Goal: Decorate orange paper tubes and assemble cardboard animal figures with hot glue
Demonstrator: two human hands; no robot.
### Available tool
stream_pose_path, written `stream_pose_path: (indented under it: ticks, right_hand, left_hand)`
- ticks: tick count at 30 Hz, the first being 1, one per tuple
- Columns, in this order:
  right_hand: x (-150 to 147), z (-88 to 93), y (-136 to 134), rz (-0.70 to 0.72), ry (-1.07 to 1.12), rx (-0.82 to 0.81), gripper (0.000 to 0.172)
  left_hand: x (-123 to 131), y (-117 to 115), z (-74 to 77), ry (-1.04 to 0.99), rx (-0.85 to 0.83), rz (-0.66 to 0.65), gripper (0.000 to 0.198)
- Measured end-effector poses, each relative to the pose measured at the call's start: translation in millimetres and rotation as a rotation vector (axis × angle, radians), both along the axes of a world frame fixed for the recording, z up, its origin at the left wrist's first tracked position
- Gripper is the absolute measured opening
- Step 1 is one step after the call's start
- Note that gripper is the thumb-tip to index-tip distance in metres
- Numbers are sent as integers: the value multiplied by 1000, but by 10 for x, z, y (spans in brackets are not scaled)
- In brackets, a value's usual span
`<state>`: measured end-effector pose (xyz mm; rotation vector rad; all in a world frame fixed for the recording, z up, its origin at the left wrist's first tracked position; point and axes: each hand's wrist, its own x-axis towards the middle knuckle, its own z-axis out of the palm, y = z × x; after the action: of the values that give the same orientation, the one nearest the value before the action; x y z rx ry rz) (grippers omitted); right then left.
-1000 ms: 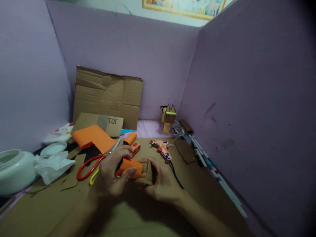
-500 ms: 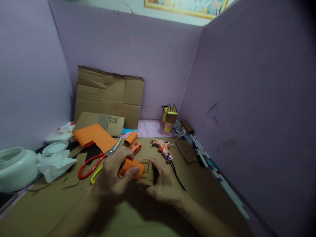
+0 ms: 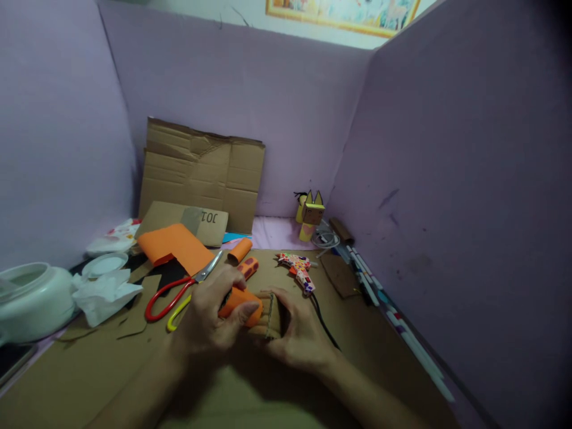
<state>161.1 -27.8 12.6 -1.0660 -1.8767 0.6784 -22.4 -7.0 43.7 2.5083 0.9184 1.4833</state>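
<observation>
Low over the cardboard-covered table, my left hand is closed around an orange paper tube, its thumb pressed along the near side. My right hand grips a small brown cardboard piece with a corrugated edge, fingers and thumb on its right side. The tube's right end meets the cardboard piece; whether they are joined I cannot tell. Just beyond my left hand lie an orange tube with dark spots and a plain orange tube. Scissors with red and yellow handles lie left of my left hand.
A patterned glue gun with a black cord lies beyond my right hand. Orange paper, a crumpled tissue and a white pot are at left. A cardboard figure stands at the back; white sticks line the right wall.
The whole view has shifted slightly to the right. Both hands keep their hold on the orange tube and the cardboard piece, with hardly any other movement.
</observation>
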Motion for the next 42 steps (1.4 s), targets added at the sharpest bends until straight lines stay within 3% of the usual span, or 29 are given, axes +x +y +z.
stream_pose_path:
  ticks: [14, 21, 37, 42]
  right_hand:
    - [-1, -83, 5, 40, 42, 18, 53]
    - [1, -62, 9, 28, 9, -24, 49]
    - [1, -58, 29, 32, 19, -25, 50]
    - [-8, -67, 88, 82, 187, -158, 53]
  left_hand:
    - [4, 5, -57, -63, 66, 56, 21]
    - [12, 13, -78, -62, 87, 86, 24]
    - [19, -13, -1, -22, 33, 95, 21]
    - [-66, -1, 90, -54, -94, 11, 70]
